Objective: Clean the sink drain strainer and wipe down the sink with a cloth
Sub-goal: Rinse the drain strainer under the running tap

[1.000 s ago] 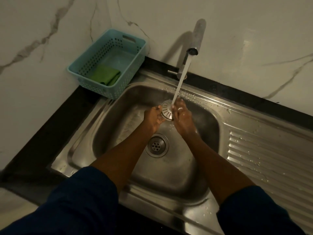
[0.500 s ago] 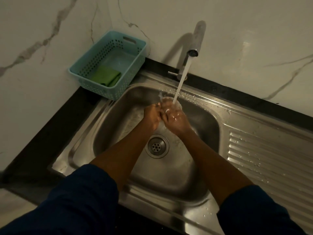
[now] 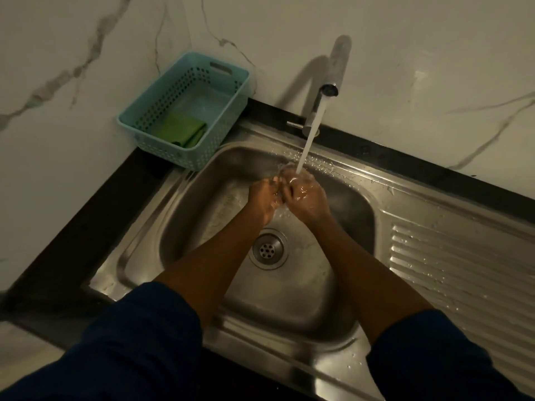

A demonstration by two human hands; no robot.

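We mark left hand and right hand, fingers curled round the strainer, only its blurred rim showing, under the water stream above the sink; green cloth in basket.

My left hand and right hand hide most of the strainer; only its blurred rim shows. My sleeves run off the bottom edge.

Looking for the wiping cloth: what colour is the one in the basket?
The cloth is green, inside the teal basket; head view.
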